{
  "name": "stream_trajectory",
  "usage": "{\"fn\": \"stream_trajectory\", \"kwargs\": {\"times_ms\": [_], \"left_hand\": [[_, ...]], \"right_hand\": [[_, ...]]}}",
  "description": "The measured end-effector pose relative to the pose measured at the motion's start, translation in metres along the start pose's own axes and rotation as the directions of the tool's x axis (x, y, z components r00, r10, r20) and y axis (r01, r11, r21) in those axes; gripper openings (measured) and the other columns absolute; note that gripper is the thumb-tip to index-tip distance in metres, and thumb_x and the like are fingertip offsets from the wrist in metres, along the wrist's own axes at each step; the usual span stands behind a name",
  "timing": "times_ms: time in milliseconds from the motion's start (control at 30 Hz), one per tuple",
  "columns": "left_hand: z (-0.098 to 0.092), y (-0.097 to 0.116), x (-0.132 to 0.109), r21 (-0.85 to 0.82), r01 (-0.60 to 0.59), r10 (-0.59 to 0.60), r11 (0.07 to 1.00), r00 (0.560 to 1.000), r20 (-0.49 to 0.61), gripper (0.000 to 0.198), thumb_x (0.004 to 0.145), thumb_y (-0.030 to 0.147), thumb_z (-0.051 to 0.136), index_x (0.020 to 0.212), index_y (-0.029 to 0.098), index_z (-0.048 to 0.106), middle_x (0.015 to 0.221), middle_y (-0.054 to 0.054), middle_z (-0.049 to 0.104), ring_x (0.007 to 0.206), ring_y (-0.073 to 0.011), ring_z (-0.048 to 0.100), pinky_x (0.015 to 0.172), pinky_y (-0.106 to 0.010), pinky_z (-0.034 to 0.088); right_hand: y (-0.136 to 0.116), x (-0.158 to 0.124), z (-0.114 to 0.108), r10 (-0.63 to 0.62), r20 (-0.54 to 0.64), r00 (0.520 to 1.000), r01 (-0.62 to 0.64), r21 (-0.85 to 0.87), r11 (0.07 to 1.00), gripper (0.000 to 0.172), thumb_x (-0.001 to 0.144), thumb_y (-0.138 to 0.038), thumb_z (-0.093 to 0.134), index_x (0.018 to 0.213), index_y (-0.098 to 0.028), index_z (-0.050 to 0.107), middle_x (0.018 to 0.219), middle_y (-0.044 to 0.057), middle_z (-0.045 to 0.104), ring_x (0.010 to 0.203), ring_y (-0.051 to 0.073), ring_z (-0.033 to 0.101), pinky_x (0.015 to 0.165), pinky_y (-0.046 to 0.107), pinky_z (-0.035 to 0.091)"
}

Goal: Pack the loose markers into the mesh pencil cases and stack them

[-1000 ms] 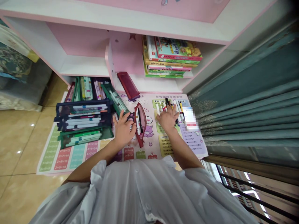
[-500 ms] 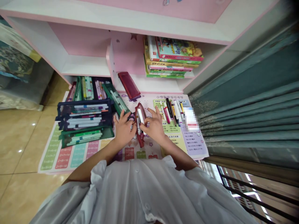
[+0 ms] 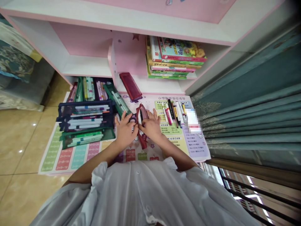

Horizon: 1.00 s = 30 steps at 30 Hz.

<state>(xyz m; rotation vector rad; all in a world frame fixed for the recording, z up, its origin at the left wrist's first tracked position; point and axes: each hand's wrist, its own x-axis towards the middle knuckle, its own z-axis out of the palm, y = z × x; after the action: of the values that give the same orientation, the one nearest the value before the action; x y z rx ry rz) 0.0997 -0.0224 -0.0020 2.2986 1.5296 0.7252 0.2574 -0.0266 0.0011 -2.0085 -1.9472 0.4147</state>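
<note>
our left hand [image 3: 125,131] and right hand [image 3: 151,126] clamp together on the dark red pencil pouch [image 3: 142,143], its long axis running away from us between them on the printed mat [image 3: 196,147]; loose markers [image 3: 172,113] lie right of our right hand, the nearer to them.

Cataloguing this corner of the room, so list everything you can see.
Maroon pouch: 1, dark red, open, between the hands
Loose markers: several, mixed colours, on the mat, right of the hands
Pen cases: at least four, navy and green, left of the hands
Flat case: 1, dark red, on the shelf
Books: one stack, multicoloured, on the shelf
Printed mat: 1, pink and multicoloured, under the hands
Shelf unit: 1, pink and white, ahead
Curtain: 1, teal, right
Floor tiles: several, beige, left
Left hand: 1, on the pouch
Right hand: 1, on the pouch
</note>
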Motion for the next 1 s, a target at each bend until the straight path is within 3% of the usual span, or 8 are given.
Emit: {"fn": "stream_trajectory", "kwargs": {"times_ms": [167, 300, 433, 567, 667, 800, 1000], "left_hand": [[0.001, 0.0, 0.0, -0.006, 0.001, -0.001, 1.0, 1.0, -0.007, 0.021, 0.089, 0.028, 0.055, 0.077, 0.022, 0.071, 0.14, -0.009, 0.062, 0.146, -0.0377, 0.038, 0.116, -0.07, 0.019], [0.002, -0.002, 0.0, 0.001, 0.002, -0.002, 1.0, 1.0, -0.014, 0.021, 0.089, 0.028, 0.055, 0.076, 0.022, 0.07, 0.139, -0.009, 0.063, 0.146, -0.0375, 0.038, 0.114, -0.071, 0.021], [0.003, -0.003, 0.0, -0.006, -0.006, 0.006, 1.0, 1.0, -0.015, 0.021, 0.089, 0.028, 0.055, 0.077, 0.021, 0.07, 0.138, -0.009, 0.063, 0.146, -0.0381, 0.039, 0.113, -0.072, 0.022], [0.003, -0.004, 0.0, -0.014, -0.004, 0.004, 1.0, 1.0, -0.011, 0.021, 0.089, 0.028, 0.054, 0.077, 0.021, 0.07, 0.139, -0.011, 0.063, 0.145, -0.0387, 0.039, 0.114, -0.072, 0.021], [0.004, -0.004, -0.001, -0.006, -0.008, 0.008, 1.0, 1.0, -0.013, 0.022, 0.09, 0.029, 0.053, 0.077, 0.021, 0.07, 0.139, -0.01, 0.063, 0.145, -0.0387, 0.04, 0.113, -0.072, 0.021], [0.005, -0.005, -0.001, 0.005, -0.008, 0.008, 1.0, 1.0, -0.011, 0.022, 0.09, 0.029, 0.054, 0.077, 0.021, 0.07, 0.139, -0.01, 0.063, 0.146, -0.0381, 0.039, 0.113, -0.071, 0.022], [0.003, -0.004, 0.001, -0.001, -0.004, 0.004, 1.0, 1.0, -0.008, 0.021, 0.089, 0.028, 0.054, 0.077, 0.021, 0.069, 0.138, -0.01, 0.063, 0.145, -0.0384, 0.04, 0.113, -0.072, 0.022]], "right_hand": [[0.002, -0.003, 0.0, -0.025, -0.068, 0.997, 0.027, 0.03, 0.999, 0.019, 0.082, -0.036, 0.071, 0.073, -0.019, 0.071, 0.149, 0.014, 0.051, 0.151, 0.041, 0.023, 0.112, 0.072, 0.026], [0.02, 0.004, -0.007, -0.034, -0.289, 0.957, 0.051, 0.05, 0.997, 0.022, 0.086, -0.038, 0.067, 0.074, -0.02, 0.071, 0.142, 0.013, 0.057, 0.149, 0.039, 0.029, 0.113, 0.066, 0.032], [0.06, 0.018, -0.017, 0.1, -0.434, 0.895, -0.109, 0.004, 0.994, 0.017, 0.084, -0.031, 0.066, 0.075, -0.018, 0.071, 0.144, 0.016, 0.054, 0.149, 0.042, 0.025, 0.113, 0.07, 0.026], [0.098, 0.026, -0.016, 0.223, -0.409, 0.885, -0.268, -0.055, 0.962, 0.01, 0.08, -0.024, 0.068, 0.081, -0.015, 0.07, 0.15, 0.019, 0.047, 0.15, 0.046, 0.018, 0.111, 0.077, 0.021], [0.112, 0.028, -0.011, 0.248, -0.429, 0.868, -0.313, -0.087, 0.946, 0.01, 0.077, -0.024, 0.07, 0.082, -0.015, 0.069, 0.149, 0.019, 0.046, 0.15, 0.047, 0.017, 0.11, 0.078, 0.021], [0.118, 0.029, -0.006, 0.25, -0.428, 0.869, -0.333, -0.131, 0.934, 0.011, 0.078, -0.025, 0.07, 0.079, -0.014, 0.069, 0.149, 0.02, 0.046, 0.15, 0.048, 0.017, 0.109, 0.08, 0.021], [0.116, 0.032, -0.009, 0.286, -0.315, 0.905, -0.352, -0.177, 0.919, 0.014, 0.079, -0.024, 0.067, 0.076, -0.011, 0.072, 0.152, 0.021, 0.045, 0.15, 0.049, 0.016, 0.11, 0.082, 0.015]]}}
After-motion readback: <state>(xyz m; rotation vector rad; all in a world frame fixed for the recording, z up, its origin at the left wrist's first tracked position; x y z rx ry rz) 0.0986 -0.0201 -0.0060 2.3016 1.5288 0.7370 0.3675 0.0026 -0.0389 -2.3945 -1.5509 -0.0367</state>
